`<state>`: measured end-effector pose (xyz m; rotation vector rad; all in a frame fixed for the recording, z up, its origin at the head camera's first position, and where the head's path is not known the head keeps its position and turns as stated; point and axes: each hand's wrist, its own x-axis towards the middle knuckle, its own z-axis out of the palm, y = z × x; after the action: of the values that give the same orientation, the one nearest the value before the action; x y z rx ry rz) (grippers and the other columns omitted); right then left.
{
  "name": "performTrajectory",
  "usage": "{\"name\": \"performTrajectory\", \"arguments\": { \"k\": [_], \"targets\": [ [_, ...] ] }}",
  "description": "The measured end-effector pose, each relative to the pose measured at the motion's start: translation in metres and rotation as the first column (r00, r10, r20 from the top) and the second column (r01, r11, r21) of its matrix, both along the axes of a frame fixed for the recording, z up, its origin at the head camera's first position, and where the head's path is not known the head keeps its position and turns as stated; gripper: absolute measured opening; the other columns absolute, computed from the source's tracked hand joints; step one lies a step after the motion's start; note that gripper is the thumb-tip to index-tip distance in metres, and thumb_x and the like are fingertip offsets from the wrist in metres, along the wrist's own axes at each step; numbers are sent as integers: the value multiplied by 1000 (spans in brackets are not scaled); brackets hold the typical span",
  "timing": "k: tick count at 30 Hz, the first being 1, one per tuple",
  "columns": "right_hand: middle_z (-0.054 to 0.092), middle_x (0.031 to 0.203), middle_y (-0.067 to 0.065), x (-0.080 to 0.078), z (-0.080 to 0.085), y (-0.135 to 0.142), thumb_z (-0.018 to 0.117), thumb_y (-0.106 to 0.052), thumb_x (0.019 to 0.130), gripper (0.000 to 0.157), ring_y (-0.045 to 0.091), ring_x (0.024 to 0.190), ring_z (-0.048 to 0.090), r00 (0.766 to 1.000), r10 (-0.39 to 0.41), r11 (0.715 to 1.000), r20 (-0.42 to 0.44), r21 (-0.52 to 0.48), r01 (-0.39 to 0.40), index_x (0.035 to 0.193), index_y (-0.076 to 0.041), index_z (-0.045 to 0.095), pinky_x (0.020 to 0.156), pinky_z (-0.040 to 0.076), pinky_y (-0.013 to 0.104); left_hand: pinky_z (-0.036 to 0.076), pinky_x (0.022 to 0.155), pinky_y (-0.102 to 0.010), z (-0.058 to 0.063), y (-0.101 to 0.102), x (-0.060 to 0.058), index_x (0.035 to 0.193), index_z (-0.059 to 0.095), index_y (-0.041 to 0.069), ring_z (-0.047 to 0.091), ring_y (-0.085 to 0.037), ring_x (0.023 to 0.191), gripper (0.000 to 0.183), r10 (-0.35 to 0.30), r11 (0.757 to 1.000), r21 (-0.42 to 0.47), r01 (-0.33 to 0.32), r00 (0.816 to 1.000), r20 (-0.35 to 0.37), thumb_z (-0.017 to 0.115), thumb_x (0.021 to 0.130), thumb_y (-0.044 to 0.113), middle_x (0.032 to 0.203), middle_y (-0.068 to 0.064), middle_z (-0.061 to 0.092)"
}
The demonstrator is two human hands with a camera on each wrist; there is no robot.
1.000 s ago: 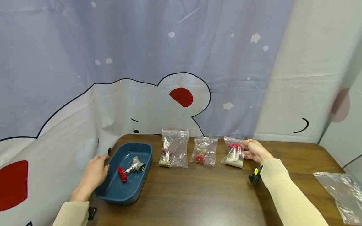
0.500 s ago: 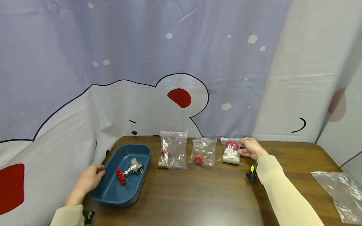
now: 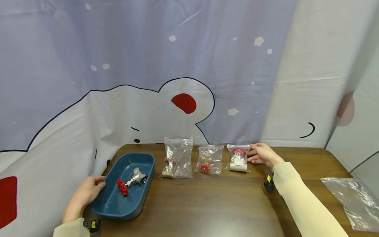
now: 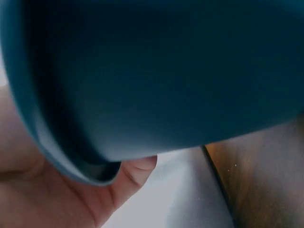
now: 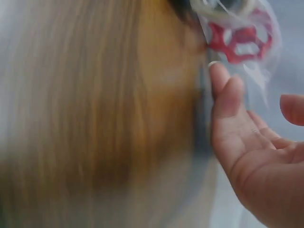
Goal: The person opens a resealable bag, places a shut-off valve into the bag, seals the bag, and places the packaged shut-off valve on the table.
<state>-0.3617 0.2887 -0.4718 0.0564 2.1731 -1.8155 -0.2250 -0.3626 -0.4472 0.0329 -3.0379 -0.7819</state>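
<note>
My left hand (image 3: 86,194) rests against the left rim of a blue tray (image 3: 148,191), thumb and fingers at the lip. In the left wrist view the tray's outer wall (image 4: 185,85) hides part of that hand. Inside the tray lies a steel valve (image 3: 137,177) with a red handle. At the right, my right hand (image 3: 264,154) is beside a clear zip bag (image 3: 239,159) holding a white valve with a red handwheel (image 3: 238,151). The right wrist view shows its fingers loose, near the bag's red handwheel (image 5: 240,42), gripping nothing.
Two more zip bags stand along the back of the wooden table (image 3: 207,204): a larger one (image 3: 182,158) with a brass valve, and a smaller one (image 3: 214,161) with a red-wheeled valve. A loose plastic bag (image 3: 355,200) lies at far right. A curtain (image 3: 148,65) hangs behind.
My right hand has straightened the tilted right bag and shifted it slightly left; its fingers have loosened. My left hand has slid nearer along the tray's rim. The head view has turned slightly right.
</note>
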Motion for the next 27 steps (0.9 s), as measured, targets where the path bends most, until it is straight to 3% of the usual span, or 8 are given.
{"name": "performTrajectory", "arguments": {
  "k": [7, 10, 13, 15, 19, 22, 24, 27],
  "targets": [
    [48, 127, 38, 23, 21, 24, 38, -22, 107, 55, 32, 87, 69, 993, 88, 976, -75, 207, -71, 143, 15, 19, 67, 56, 38, 45, 84, -54, 1, -2, 2, 117, 58, -17, 58, -43, 100, 32, 16, 999, 30, -16, 1000, 5, 57, 95, 7, 112, -33, 61],
    [52, 123, 35, 36, 29, 39, 39, -23, 107, 52, 33, 89, 67, 986, 112, 948, -124, 310, -69, 141, 14, 27, 67, 55, 41, 45, 84, -54, 1, -3, 3, 118, 57, -17, 58, -43, 101, 33, 18, 999, 46, -19, 1000, 19, 56, 96, 7, 114, -34, 60],
    [56, 120, 32, 51, 37, 57, 42, -24, 106, 46, 33, 89, 66, 975, 133, 902, -180, 429, -44, 134, 12, 37, 66, 54, 43, 45, 86, -55, 0, -2, 4, 119, 57, -17, 58, -44, 102, 34, 17, 999, 48, -18, 1000, 25, 57, 96, 8, 114, -34, 60],
    [59, 117, 31, 61, 42, 71, 45, -25, 105, 44, 33, 87, 65, 961, 154, 848, -228, 531, -10, 130, 10, 43, 65, 53, 43, 45, 85, -55, -1, 0, 4, 119, 58, -16, 58, -44, 102, 33, 14, 999, 41, -15, 1000, 21, 57, 96, 8, 114, -33, 61],
    [65, 105, 27, 81, 48, 105, 52, -25, 101, 39, 39, 87, 63, 921, 209, 670, -330, 734, 110, 118, 9, 54, 68, 51, 48, 47, 83, -52, -2, 3, 3, 117, 58, -17, 60, -40, 97, 32, 6, 999, 32, -6, 1000, 7, 57, 95, 6, 108, -30, 64],
    [67, 96, 25, 96, 48, 136, 56, -20, 97, 32, 45, 87, 62, 895, 206, 558, -395, 799, 224, 109, 10, 58, 69, 47, 52, 49, 77, -46, -3, 4, 2, 116, 59, -17, 61, -33, 90, 31, 4, 999, 37, -4, 1000, 8, 57, 94, 5, 102, -25, 66],
    [66, 93, 26, 106, 47, 156, 55, -17, 95, 30, 48, 85, 61, 896, 175, 515, -408, 814, 270, 106, 11, 58, 67, 46, 54, 48, 73, -42, -4, 4, 2, 115, 59, -17, 61, -29, 85, 30, -3, 999, 40, 3, 1000, 9, 58, 94, 5, 96, -22, 67],
    [63, 91, 31, 121, 45, 184, 55, -15, 94, 33, 53, 83, 58, 922, 133, 456, -364, 848, 269, 104, 17, 55, 65, 45, 56, 47, 69, -39, -4, 3, 2, 113, 60, -17, 60, -26, 81, 29, -12, 999, 39, 12, 1000, 14, 58, 93, 4, 93, -19, 67]
  ]
}}
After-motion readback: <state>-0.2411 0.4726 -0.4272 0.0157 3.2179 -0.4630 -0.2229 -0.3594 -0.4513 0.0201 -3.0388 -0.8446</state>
